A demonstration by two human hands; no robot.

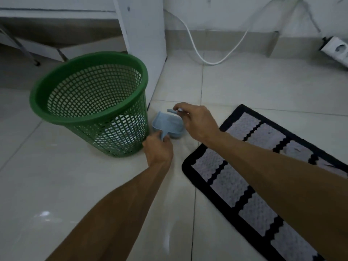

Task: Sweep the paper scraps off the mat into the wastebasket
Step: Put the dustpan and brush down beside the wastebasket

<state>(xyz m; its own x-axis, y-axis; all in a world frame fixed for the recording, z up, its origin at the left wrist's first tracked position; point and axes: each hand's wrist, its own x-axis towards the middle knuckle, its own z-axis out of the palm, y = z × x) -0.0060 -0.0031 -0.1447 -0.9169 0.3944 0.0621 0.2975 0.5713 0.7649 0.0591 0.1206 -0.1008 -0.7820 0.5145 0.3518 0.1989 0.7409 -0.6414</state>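
A green mesh wastebasket (88,85) stands on the tiled floor at the left. Just right of its base lies a small light-blue dustpan (165,124). My left hand (158,149) is closed around the dustpan's handle. My right hand (195,121) is over the pan's far side, fingers pinched on a light-blue brush handle (172,111); the bristles are hidden behind the hand. A black-bordered mat (243,164) with grey-white panels lies at the right, partly under my right forearm. No paper scraps show clearly on the mat.
A white cabinet panel (145,34) rises right behind the wastebasket. A white cable (209,62) loops over the floor near the wall, and a power strip (337,48) sits at the far right. A metal furniture leg (28,53) stands at the back left.
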